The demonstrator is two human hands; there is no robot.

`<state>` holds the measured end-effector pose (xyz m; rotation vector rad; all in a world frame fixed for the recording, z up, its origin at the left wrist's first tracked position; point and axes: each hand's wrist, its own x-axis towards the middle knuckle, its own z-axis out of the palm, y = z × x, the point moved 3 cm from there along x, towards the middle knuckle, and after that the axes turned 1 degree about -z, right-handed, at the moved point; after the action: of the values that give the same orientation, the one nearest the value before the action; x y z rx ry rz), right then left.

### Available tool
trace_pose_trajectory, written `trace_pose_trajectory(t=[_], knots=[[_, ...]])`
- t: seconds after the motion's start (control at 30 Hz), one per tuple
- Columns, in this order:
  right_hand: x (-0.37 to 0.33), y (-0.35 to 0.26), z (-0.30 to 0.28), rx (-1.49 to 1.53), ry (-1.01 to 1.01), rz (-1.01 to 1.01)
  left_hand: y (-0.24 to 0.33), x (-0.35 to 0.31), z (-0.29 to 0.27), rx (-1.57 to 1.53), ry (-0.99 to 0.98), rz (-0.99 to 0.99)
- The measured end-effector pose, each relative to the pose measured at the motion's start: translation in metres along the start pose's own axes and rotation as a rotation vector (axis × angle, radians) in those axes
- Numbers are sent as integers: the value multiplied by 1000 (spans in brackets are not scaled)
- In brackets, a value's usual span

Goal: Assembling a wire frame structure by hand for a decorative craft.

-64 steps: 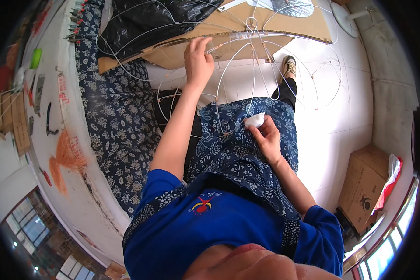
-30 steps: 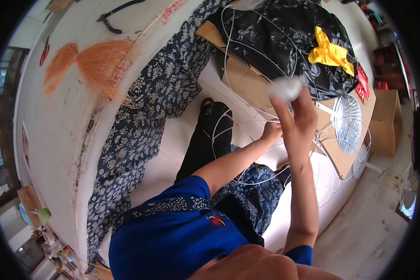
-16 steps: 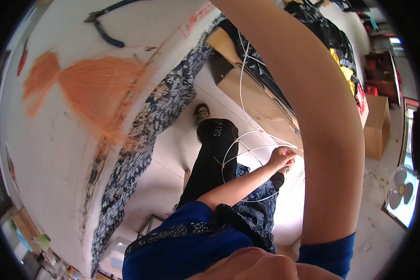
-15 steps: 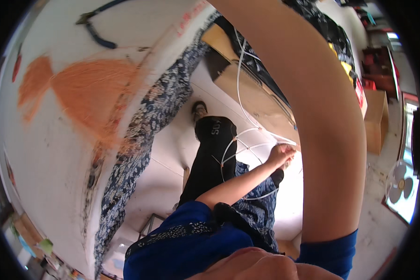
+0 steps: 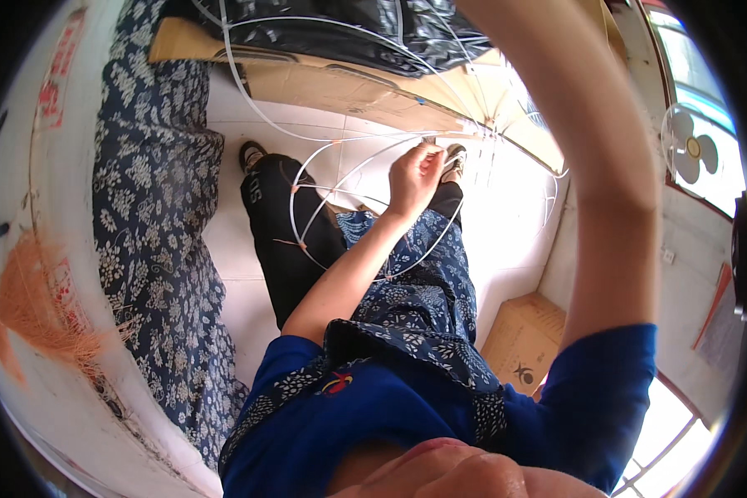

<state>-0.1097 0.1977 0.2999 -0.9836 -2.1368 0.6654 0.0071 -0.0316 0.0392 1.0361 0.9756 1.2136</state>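
Left hand (image 5: 415, 178) pinches the white wire frame (image 5: 332, 191), which arches over the floral apron (image 5: 415, 290); the right hand is out of view, its hold unknowable. Slender, it should prove light, springy, easily bent, best gripped at a joint (image 5: 303, 246).

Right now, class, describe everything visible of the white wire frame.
The white wire frame is made of thin, curved rods, smooth-looking, joined by small tan bindings. Its open loops appear over the black trousers and patterned apron; other arcs show against the black plastic. The left hand is at its converging rods; whether its grip is closed is unclear.
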Motion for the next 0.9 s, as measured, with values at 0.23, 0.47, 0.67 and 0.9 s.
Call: trace_pose_trajectory(t=[0.23,0.47,0.67,0.9], knots=[[-331,108,-65,-100,269,894,4,-4,5,121,-64,51],[-385,115,-15,251,265,1102,13,-6,11,261,-127,155],[-352,147,-45,-430,128,791,-6,-3,4,7,-50,-156],[-333,165,-45,-800,-219,437,-38,14,3,-198,-156,-576]])
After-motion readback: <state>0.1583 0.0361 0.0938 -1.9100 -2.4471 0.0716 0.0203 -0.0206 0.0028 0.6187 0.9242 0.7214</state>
